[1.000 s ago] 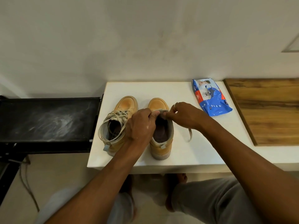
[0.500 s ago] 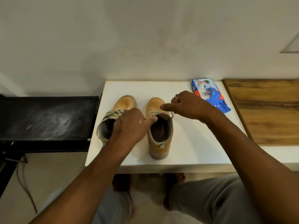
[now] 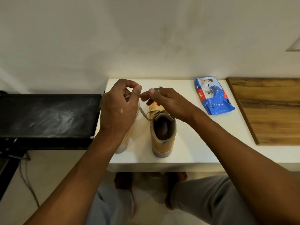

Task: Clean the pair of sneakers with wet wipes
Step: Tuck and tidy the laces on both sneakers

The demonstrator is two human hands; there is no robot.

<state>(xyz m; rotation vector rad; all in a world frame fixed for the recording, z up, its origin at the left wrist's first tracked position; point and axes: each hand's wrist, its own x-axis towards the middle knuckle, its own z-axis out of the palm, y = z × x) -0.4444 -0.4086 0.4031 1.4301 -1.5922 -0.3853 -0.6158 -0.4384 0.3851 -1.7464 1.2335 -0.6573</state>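
Tan is the colour of both sneakers, which stand side by side, heels toward the person, on a white tabletop against a pale wall. One sneaker is in plain sight at the middle of the tabletop, its dark inside open to the camera and its tongue pulled up. The second sneaker stands just beside it, nearer the tabletop's end, and is mostly hidden behind the left forearm, so only its side and pale sole show.

Both hands are raised above the toes of the shoes, fingertips nearly meeting. The left hand has its fingers curled and pinches a pale lace between thumb and forefinger. From there the lace runs down at a slant to the eyelets of the plainly seen sneaker. The right hand, with a ring on one finger, is also curled and pinches the lace's end right next to the left thumb.

A blue pack of wet wipes lies flat at the back of the tabletop, well apart from the shoes, near a wooden board. A black surface adjoins the tabletop's other end.
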